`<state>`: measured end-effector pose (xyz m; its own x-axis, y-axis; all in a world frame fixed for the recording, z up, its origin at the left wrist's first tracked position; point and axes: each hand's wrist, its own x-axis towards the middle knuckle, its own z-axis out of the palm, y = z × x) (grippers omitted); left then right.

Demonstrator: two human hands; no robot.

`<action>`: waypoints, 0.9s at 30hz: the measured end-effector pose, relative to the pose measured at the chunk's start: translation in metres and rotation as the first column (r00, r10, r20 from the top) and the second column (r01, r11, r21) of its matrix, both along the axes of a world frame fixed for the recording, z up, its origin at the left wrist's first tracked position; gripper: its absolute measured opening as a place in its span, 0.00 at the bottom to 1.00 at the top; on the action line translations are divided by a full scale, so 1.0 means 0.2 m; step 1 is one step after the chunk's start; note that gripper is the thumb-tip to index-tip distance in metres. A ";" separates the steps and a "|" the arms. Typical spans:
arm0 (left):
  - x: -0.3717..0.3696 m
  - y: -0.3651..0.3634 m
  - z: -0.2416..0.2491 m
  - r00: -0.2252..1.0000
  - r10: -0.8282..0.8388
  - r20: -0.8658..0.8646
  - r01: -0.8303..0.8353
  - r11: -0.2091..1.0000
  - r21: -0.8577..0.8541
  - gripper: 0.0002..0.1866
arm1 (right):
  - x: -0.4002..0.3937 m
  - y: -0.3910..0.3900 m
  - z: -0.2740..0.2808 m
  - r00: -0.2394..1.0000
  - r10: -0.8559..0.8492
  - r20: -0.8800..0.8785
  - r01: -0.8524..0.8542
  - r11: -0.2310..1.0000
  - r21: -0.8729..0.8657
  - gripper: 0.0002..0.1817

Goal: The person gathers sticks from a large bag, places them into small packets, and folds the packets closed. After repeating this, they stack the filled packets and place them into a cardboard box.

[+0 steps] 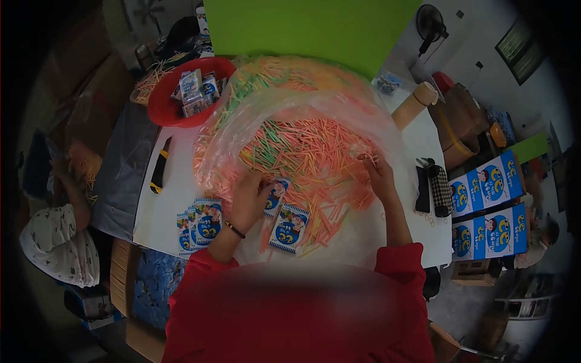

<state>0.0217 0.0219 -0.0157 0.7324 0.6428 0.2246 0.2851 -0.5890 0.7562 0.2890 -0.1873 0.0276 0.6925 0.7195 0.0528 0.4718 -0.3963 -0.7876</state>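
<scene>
My left hand (249, 192) is closed at the left edge of a small blue-and-white printed packet (277, 195), its thumb against the wrapper. Just below lies another such packet (292, 227), face up. My right hand (379, 174) is raised over the right side of the pile, fingertips pinched together; what is between them is too small to make out. Under and beyond both hands spreads a heap of thin pink, orange, yellow and green sticks (302, 142), spilling from a large clear plastic bag (272, 104). More packets (203, 222) lie together left of my left wrist.
A red basin (162, 107) holding packets stands at the back left. A yellow-and-black box cutter (160, 169) lies on the white table (145, 209). On the right are a tan bottle (415, 105), a checkered pouch (440, 192) and printed boxes (489, 184). A person (60, 242) sits at left.
</scene>
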 end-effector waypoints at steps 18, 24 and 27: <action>-0.05 -0.07 0.11 0.952 0.011 0.307 0.272 0.434 -0.859 0.13 | -0.17 0.10 -0.29 0.501 0.173 -0.848 0.492 0.749 0.443 0.09; -0.08 -0.08 0.07 0.904 0.116 0.411 0.391 0.159 -0.906 0.12 | -0.26 0.14 -0.20 0.166 0.138 -0.976 0.599 0.772 0.211 0.09; -0.10 -0.08 0.05 0.898 0.108 0.427 0.410 0.149 -0.900 0.12 | -0.24 0.10 -0.25 0.425 0.220 -0.878 0.406 0.821 0.402 0.09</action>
<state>0.0021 0.0061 -0.0051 0.8849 0.3955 -0.2458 -0.1067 0.6860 0.7198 0.2411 -0.1673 -0.0229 0.6294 0.7146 -0.3052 -0.5975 0.1940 -0.7780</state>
